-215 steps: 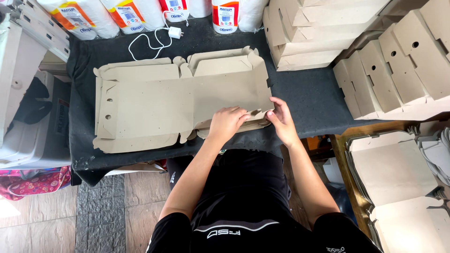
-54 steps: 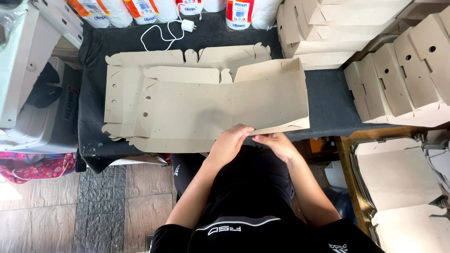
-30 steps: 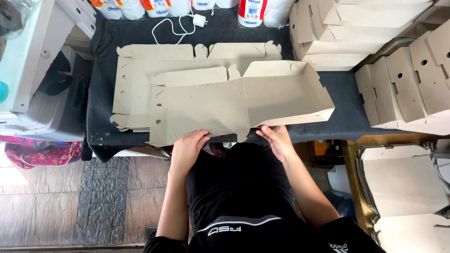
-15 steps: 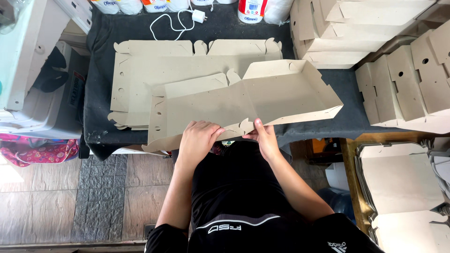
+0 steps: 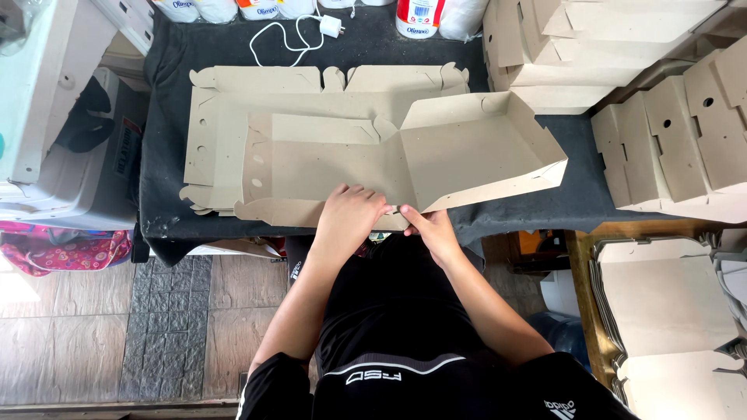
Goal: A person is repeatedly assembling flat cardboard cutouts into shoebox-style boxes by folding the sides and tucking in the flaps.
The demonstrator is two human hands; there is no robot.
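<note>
Head view, looking down. Both hands work the near edge of a partly folded cardboard box blank (image 5: 405,159) lying on the dark-covered table (image 5: 580,194).

Left hand (image 5: 348,218): palm down, fingers curled over the blank's near flap at the table edge, pressing it flat. Right hand (image 5: 429,229): fingers together, pinching the same near edge just beside the left; fingertips of the two hands almost meet.

Blank state: left half lies flat, with round holes along its left panel. Right half has its side walls standing, forming a shallow tray that sits skewed toward the right.

Under it: a stack of flat blanks (image 5: 233,101), same cardboard, offset to the far left and partly covered.

Around:
- white charger with cable (image 5: 331,26) at the far edge of the table
- white containers (image 5: 416,15) along the far edge
- folded boxes stacked at far right (image 5: 545,47)
- more folded boxes off the table to the right (image 5: 685,140)
- flat cardboard pieces lower right (image 5: 669,299)
- white plastic bin (image 5: 47,132) left of the table
</note>
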